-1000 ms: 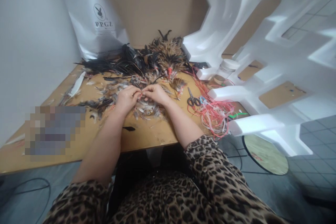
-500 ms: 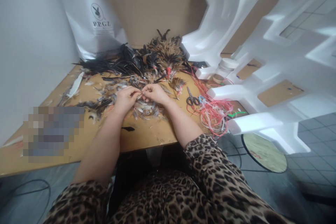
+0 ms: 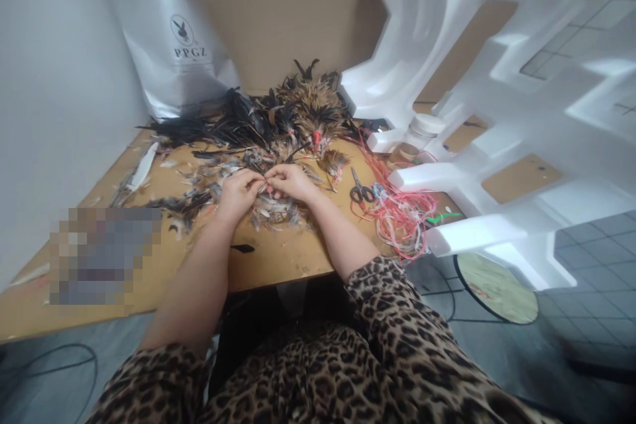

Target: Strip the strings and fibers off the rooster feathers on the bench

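My left hand (image 3: 240,193) and my right hand (image 3: 292,183) meet fingertip to fingertip over the middle of the table, both pinched closed. Whatever sits between the fingertips is too small to make out. Loose small feathers (image 3: 278,213) lie beneath and around both hands. Just beyond them is a pile of brown and black feathers (image 3: 315,103), with a bunch bound in red (image 3: 317,139) at its front. Long black feathers (image 3: 189,130) spread to the left of that pile.
Scissors (image 3: 362,187) and a tangle of pink and white string (image 3: 405,218) lie at the right. White foam pieces (image 3: 472,233) stand beyond, beside a lidded jar (image 3: 422,132). A silver bag (image 3: 163,73) leans at the back left. One white feather (image 3: 144,167) is on the left.
The whole view has shifted slightly. My hands stay pinched together at nearly the same place, with the fingertips a little repositioned.
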The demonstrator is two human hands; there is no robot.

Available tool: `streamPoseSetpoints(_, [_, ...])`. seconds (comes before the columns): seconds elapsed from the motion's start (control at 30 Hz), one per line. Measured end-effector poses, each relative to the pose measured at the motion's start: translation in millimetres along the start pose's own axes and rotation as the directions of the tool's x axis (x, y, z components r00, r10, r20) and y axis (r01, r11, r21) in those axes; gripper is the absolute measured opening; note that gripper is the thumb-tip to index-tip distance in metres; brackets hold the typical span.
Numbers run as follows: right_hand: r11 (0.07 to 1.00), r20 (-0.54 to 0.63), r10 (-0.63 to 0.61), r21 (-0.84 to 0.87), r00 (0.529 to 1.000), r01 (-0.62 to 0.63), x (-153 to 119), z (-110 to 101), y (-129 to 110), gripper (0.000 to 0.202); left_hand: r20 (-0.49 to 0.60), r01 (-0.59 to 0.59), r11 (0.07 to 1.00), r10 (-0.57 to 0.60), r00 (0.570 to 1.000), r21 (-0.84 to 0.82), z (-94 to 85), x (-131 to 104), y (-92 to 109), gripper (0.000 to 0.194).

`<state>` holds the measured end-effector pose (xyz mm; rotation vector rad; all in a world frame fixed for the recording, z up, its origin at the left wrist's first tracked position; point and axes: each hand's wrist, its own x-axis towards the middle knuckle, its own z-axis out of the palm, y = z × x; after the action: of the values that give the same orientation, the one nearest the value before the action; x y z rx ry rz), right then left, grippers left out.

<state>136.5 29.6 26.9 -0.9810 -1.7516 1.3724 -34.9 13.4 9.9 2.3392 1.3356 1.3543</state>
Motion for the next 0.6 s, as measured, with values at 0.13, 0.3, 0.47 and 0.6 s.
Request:
streamPoseSetpoints(0.13, [0.999, 0.017, -0.011, -0.033, 1.000, 0.012, -0.3, -2.6, -0.2, 0.009, 0.023, 0.011, 1.000, -0.011, 1.000, -0.019, 0.2, -0.1, 0.3, 0.013])
streamPoseSetpoints(0.3, [0.987, -0.007, -0.056, -0.148, 0.998, 0.055, -2.6, -2.5, -0.9, 0.010, 0.014, 0.038, 0.999, -0.038, 0.999, 0.000, 1.5, 0.3, 0.2, 0.014])
streamPoseSetpoints(0.47, [0.916, -0.070, -0.150, -0.385, 0.986, 0.112, -4.0, 1.1, -2.2, 0.011, -0.028, 0.100, 0.995, -0.100, 0.995, -0.009, 4.0, -0.6, -4.3, 0.014])
streamPoseSetpoints(0.6, [0.881, -0.132, -0.170, -0.465, 0.977, 0.090, -3.8, 2.0, -2.2, 0.009, -0.058, 0.139, 0.989, -0.142, 0.988, -0.055, 4.9, -2.0, -7.1, 0.016])
